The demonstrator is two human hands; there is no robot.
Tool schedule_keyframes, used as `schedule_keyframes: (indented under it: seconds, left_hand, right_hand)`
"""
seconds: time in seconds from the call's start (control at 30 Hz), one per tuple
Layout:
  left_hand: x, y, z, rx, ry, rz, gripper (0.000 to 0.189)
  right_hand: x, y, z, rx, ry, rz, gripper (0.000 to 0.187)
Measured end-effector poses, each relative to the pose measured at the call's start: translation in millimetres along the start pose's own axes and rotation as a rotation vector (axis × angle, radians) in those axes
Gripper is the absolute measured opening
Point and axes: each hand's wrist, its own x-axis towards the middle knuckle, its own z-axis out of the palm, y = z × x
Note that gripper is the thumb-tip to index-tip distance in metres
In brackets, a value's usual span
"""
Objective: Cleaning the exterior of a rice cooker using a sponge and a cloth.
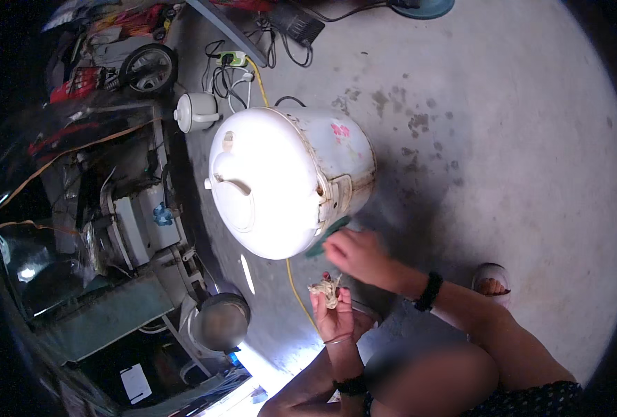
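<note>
My left hand (333, 318), palm up, holds a small crumpled beige, stringy bundle (327, 292) at its fingertips. To its right and further forward, my right hand (359, 256) has its fingers bent against a dark green flat piece (330, 235); the fingertips are partly hidden and the piece's material is unclear. This green piece lies against or just beside the lower side of a large white electric rice cooker (339, 151). The cooker's domed lid (266, 182) is brightly lit and closed. Its body has a pink flower print and rust-brown stains around the rim and latch.
A small white lidded pot (198, 112) and a green power strip (231, 58) stand beyond the cooker. A yellow cable (295, 286) crosses the concrete floor (522, 130). Left are a cluttered metal frame (105, 318) and a round pan (222, 322). A sandalled foot (492, 285) is at right.
</note>
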Motion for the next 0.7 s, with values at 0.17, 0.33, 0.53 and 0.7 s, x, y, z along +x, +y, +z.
schedule_keyframes:
  seconds: [0.17,0.33,0.53,0.7]
  left_hand:
    - [-1.2,-2.0,16.6,-0.017,-0.026,0.002,0.029]
    - [-2.2,-6.4,25.0,0.057,-0.073,-0.05,0.031]
    - [-0.6,-18.6,39.2,0.122,-0.166,-0.145,0.031]
    - [4.7,-18.4,58.9,0.202,-0.048,-0.115,0.028]
  right_hand:
    - [-10.8,24.6,0.7,0.006,0.004,0.264,0.009]
    - [-3.3,26.0,-37.8,-0.027,-0.146,0.281,0.014]
    - [-27.0,21.4,-58.4,0.138,-0.509,0.178,0.012]
    - [-29.3,-0.5,-83.5,0.203,-0.434,0.442,0.025]
